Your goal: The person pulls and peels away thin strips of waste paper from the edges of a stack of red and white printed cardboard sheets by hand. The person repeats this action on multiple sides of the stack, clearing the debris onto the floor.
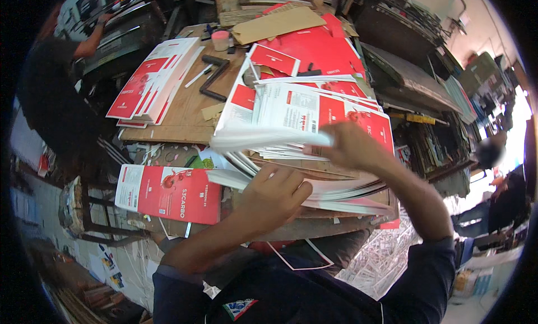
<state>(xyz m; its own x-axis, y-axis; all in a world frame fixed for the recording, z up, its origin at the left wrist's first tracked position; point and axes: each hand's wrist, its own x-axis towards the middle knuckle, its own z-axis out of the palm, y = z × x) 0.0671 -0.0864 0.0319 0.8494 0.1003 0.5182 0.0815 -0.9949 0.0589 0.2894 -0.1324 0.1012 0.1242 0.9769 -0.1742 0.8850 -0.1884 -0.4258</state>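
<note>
My right hand [350, 147] is closed on the end of a white sheet [263, 138], which is blurred by motion and stretches left over the bench. My left hand [274, 195] is closed, its fingers curled at the edge of some printed sheets [230, 178] close to my body. Under and between my hands lies a fanned pile of sheets [350, 196]. Just beyond my right hand is a stack of red and white printed sheets [302, 108]. A red and white printed sheet [182, 195] lies to the left of my left hand.
Another printed stack [154, 80] stands on the wooden bench [179, 128] at the left. Near it are a dark angled bar [216, 80] and a pink-lidded jar [220, 41]. Brown cardboard [280, 26] lies at the back. A person [56, 83] stands at left. Paper strips [386, 257] cover the floor.
</note>
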